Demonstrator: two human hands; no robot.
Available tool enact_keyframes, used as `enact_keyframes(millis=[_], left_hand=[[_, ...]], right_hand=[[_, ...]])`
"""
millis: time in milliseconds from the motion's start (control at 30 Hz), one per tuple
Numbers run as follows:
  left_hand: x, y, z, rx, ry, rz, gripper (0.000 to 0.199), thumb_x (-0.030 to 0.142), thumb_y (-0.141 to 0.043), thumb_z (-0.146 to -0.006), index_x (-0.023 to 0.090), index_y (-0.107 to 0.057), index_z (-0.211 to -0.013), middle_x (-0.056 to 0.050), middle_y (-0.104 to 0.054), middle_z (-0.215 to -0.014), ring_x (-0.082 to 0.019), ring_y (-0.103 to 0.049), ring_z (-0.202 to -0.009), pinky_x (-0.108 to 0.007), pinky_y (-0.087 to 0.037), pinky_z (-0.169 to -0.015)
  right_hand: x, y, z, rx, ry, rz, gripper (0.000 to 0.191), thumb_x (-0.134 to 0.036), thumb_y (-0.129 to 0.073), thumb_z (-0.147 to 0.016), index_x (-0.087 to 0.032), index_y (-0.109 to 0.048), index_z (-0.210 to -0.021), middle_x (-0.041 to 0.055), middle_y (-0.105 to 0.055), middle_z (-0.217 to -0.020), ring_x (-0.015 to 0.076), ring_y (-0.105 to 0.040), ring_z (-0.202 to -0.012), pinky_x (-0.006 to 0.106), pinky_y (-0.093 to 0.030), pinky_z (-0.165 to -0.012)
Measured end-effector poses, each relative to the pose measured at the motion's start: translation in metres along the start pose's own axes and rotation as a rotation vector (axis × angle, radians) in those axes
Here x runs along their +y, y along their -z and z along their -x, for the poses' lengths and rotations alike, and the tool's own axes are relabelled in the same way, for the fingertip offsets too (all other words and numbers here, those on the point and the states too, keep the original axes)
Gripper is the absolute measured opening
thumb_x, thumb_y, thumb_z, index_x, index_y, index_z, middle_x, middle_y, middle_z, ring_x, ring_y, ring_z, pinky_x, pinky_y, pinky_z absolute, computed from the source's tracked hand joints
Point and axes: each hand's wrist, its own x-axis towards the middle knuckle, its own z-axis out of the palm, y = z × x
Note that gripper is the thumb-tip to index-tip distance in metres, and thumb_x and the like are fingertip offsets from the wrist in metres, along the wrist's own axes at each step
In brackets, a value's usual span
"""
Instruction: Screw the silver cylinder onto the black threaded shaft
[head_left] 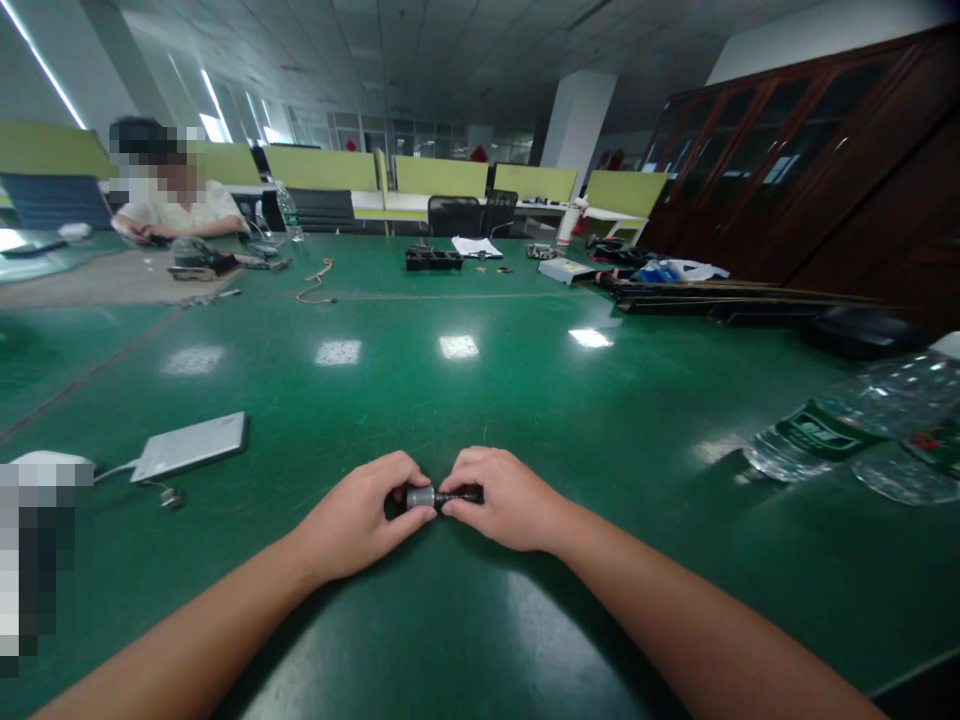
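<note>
Low over the middle of the green table (390, 390), both my hands meet at a small part lying crosswise between them. One end of it is a short grey cylinder (421, 497); a dark, ribbed rod (457, 495) runs on from that to the right. My left hand (360, 515) is closed around the cylinder, thumb in front and fingers behind. With thumb and fingertips, my right hand (506, 500) pinches the rod close to where it joins the cylinder. The far ends of the part lie in shadow inside my hands, and its exact kind is unclear.
A white power bank (191, 447) with a cable lies to the left. Clear plastic bottles (817, 440) lie at the right. Dark strips (690, 297), a black tray (433, 258) and papers (476, 246) are farther back. Another person (184, 205) sits at the far left.
</note>
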Motion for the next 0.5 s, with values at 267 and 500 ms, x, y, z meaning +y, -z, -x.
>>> enact_keyframes(millis=[267, 500], left_hand=[[-0.0029, 0.0055, 0.0011, -0.022, -0.031, -0.027, 0.012, 0.03, -0.062, -0.09, 0.019, -0.061, -0.095, -0.002, -0.061, -0.085, -0.018, -0.058, -0.078, -0.028, -0.043, -0.07], [-0.0046, 0.005, 0.0015, -0.016, -0.02, -0.016, 0.012, 0.029, -0.063, -0.089, 0.019, -0.062, -0.094, -0.001, -0.061, -0.084, -0.018, -0.059, -0.077, -0.027, -0.043, -0.069]], right_hand=[[-0.0025, 0.0019, 0.0002, -0.011, 0.008, 0.012, 0.014, -0.019, -0.07, -0.081, -0.017, -0.076, -0.094, 0.0047, -0.07, -0.086, 0.0179, -0.062, -0.086, 0.029, -0.046, -0.08], [0.0004, 0.0054, 0.0013, -0.021, -0.006, 0.037, 0.014, -0.017, -0.07, -0.079, -0.018, -0.076, -0.092, 0.0039, -0.07, -0.085, 0.0169, -0.062, -0.083, 0.028, -0.046, -0.077]])
